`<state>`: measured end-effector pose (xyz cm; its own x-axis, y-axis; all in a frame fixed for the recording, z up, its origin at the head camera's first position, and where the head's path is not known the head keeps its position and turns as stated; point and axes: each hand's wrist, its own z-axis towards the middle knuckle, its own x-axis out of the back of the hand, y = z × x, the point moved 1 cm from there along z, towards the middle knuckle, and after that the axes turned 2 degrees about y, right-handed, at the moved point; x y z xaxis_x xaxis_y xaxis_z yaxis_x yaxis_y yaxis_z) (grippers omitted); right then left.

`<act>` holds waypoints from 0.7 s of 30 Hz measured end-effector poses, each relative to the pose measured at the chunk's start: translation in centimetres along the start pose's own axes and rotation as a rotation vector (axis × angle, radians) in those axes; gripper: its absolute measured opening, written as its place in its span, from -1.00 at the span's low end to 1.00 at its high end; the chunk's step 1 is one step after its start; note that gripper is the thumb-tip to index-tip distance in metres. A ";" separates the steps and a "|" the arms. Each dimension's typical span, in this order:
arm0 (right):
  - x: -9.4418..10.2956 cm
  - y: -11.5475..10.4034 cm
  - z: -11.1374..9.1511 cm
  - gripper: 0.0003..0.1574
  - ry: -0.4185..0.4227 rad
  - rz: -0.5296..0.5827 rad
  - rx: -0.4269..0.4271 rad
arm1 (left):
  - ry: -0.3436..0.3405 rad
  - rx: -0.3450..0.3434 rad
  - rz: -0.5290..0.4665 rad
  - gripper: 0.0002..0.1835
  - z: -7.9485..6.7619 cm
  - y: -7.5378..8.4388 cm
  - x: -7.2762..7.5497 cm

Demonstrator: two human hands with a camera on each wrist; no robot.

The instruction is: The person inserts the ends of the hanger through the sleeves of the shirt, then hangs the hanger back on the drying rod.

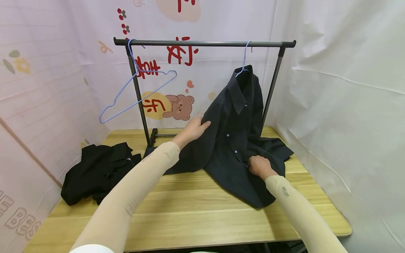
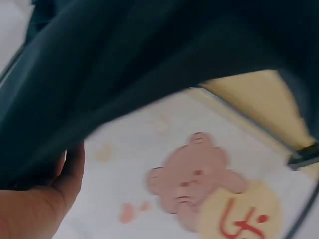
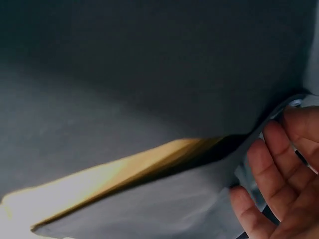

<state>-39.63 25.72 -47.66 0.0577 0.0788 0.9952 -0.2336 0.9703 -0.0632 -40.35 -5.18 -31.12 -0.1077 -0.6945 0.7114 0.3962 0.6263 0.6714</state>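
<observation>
A black button-up shirt (image 1: 221,140) hangs by its collar area from a blue hanger (image 1: 245,58) at the right end of the rail, its lower part spread over the table. My left hand (image 1: 193,130) grips the shirt's side below the shoulder; in the left wrist view, the thumb and fingers of that hand (image 2: 42,204) close on the dark cloth. Lower down, my right hand (image 1: 261,167) pinches the buttoned front edge. The right wrist view shows that hand (image 3: 284,179) with thumb and forefinger at the edge, by a button (image 3: 295,102).
A second blue hanger (image 1: 139,100) hangs at the left end of the black rack (image 1: 202,43). Folded black clothing (image 1: 98,172) lies on the left of the wooden table (image 1: 196,218). Printed white curtains (image 1: 341,88) stand behind and at both sides.
</observation>
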 end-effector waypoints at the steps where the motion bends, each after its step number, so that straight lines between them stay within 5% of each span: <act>1: 0.0 -0.2 0.1 -0.91 0.006 -0.002 0.001 | -0.018 0.013 0.005 -0.53 -0.6 -1.0 0.0; 6: 0.1 -1.8 0.5 -0.95 0.114 0.008 0.033 | -0.122 0.063 0.064 -0.49 -3.2 -5.6 0.2; 11: 0.2 -4.8 0.4 -0.82 0.266 0.045 0.090 | -0.132 0.159 0.189 -0.33 -5.5 -9.6 1.5; 21: 0.0 -10.6 -0.1 -0.37 0.264 0.062 0.230 | 0.008 0.277 0.464 -0.15 -11.2 -15.3 10.0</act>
<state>-37.01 15.44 -46.95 0.2787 0.2213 0.9345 -0.4552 0.8873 -0.0743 -37.25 -25.72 -36.58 0.0294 -0.3245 0.9454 0.1452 0.9372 0.3172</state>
